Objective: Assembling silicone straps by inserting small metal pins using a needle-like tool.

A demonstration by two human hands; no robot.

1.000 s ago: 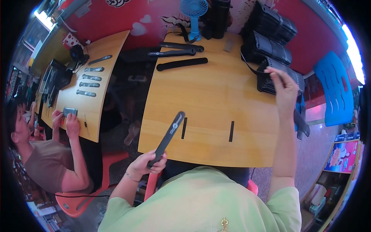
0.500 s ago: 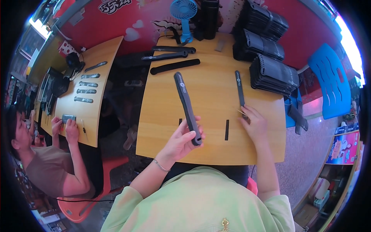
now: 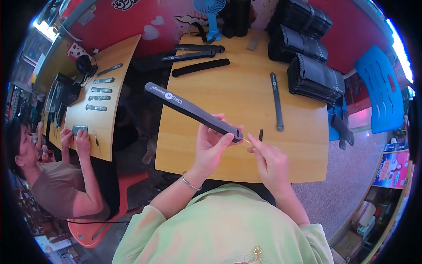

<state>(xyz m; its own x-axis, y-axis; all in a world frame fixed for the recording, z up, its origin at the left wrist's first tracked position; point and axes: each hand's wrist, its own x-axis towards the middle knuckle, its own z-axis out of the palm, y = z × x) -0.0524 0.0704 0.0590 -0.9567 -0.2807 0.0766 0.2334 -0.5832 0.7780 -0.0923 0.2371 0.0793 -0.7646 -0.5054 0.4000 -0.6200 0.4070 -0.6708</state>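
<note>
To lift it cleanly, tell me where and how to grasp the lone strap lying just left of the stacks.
The strap is likely best pinched across its near end, coming from the near side: it lies flat and narrow, running lengthwise away from there, and a stack stands right of its far half.

Left hand (image 3: pixel 210 148): some fingers hidden behind grey-black strap (image 3: pixel 189 107). Right hand (image 3: pixel 270 162): thin pale item (image 3: pixel 247 141) at fingertips, too slight to identify. Black strip (image 3: pixel 261 134), just beyond right hand: near end hidden by it. Well beyond both hands: blue fan (image 3: pixel 212 21), black cylinder (image 3: pixel 240 17), tops cut off by upper edge.
</note>
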